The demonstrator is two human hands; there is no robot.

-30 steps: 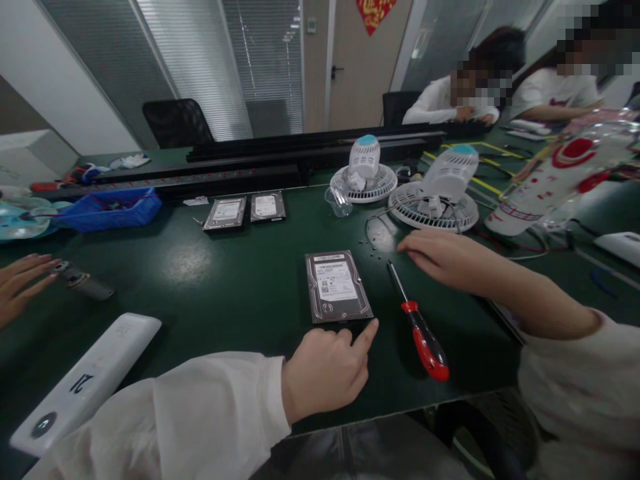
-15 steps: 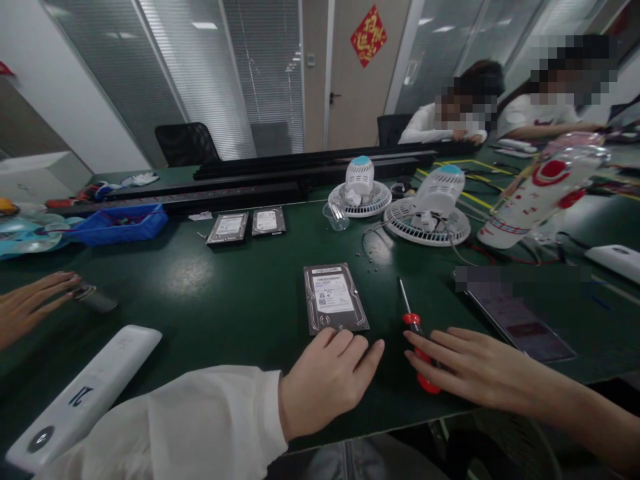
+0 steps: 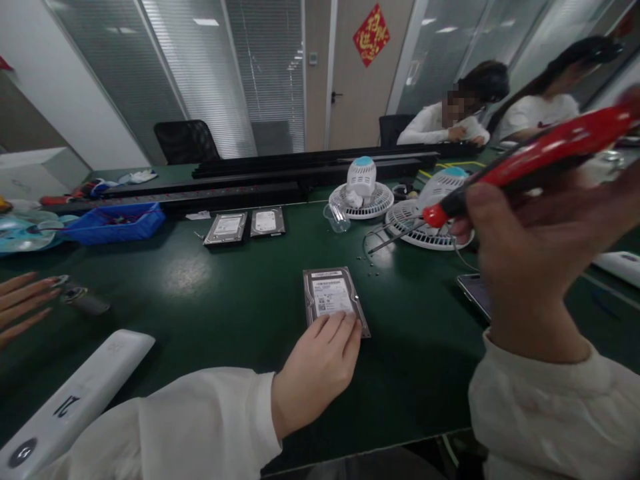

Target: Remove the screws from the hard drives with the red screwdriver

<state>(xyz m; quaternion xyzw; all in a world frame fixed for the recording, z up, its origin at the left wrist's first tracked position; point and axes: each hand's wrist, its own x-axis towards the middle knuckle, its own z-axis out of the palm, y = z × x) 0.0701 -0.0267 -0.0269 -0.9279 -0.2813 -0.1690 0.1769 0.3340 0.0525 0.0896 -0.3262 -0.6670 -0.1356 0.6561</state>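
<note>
My left hand (image 3: 320, 363) lies over the near end of a hard drive (image 3: 325, 287), its fingers stretched out and flat on the label side; its thumb is hidden. The drive rests flat on the green table, label up. Raised at the right, my right hand (image 3: 535, 247) is closed around the red and black handle of a screwdriver (image 3: 540, 153). Its shaft slants down to the left, in front of a white fan part, and looks doubled by motion. Several tiny screws (image 3: 370, 267) lie beyond the drive.
Two more hard drives (image 3: 225, 230) lie further back, near a blue tray (image 3: 120, 223). White fan parts (image 3: 363, 190) and a clear cup (image 3: 337, 217) stand behind. A phone (image 3: 473, 293) lies right, a white device (image 3: 80, 400) left. Another person's hand (image 3: 25, 307) is at far left.
My right hand has picked up the screwdriver from the table and raised it to the upper right. My left hand has slid forward onto the hard drive.
</note>
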